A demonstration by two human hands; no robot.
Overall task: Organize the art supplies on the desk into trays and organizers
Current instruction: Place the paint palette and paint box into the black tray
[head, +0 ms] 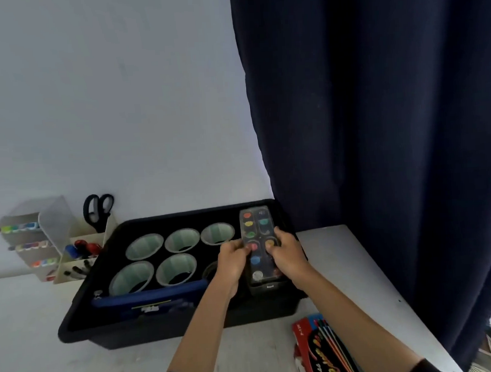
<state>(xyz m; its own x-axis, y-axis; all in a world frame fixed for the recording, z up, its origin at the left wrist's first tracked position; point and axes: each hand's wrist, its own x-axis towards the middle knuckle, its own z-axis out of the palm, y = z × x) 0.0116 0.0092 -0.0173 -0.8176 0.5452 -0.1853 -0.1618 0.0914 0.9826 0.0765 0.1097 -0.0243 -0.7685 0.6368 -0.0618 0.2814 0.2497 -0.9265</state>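
While both hands grip the paint set (258, 243) at the right end of the black tray (84, 330), left hand (233, 256) and right hand (286, 252) pinch its long edges. Risk: the set appears perched on something, so it may tilt or slide toward the cups (181, 239) on release.

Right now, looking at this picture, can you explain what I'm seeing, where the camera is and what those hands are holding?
There is no machine: the camera sits on a person's head, looking down at their own arms. The left hand and right hand both grip a paint set of coloured pans, over the right end of a black bin on the desk. The bin holds white cups and a blue pencil case. A marker organizer with scissors stands left.
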